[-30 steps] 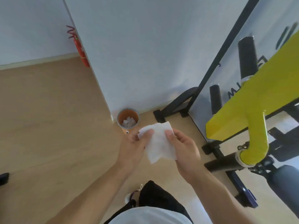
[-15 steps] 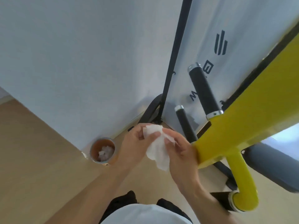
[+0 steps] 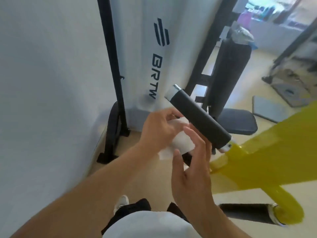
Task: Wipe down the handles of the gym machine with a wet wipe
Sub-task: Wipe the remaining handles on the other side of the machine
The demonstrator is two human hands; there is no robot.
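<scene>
A black foam handle (image 3: 199,116) with a silver end cap juts up and to the left from the yellow machine arm (image 3: 267,152). A second black handle (image 3: 247,214) lies low at the right on the same yellow arm. My left hand (image 3: 159,129) grips a white wet wipe (image 3: 178,143) just left of the upper handle's lower half. My right hand (image 3: 190,170) is below it, fingers straight and spread, touching the wipe's lower edge. The wipe is partly hidden between both hands.
A white panel with dark lettering (image 3: 154,66) in a black frame (image 3: 113,66) stands behind the handle, next to a white wall (image 3: 42,83). A black padded seat (image 3: 238,121) and backrest (image 3: 228,74) stand at the right. More gym gear is blurred beyond.
The view has swung up and right, and the orange bin has left the picture. Both hands have risen with the wipe next to the upper handle. My right fingers have straightened.
</scene>
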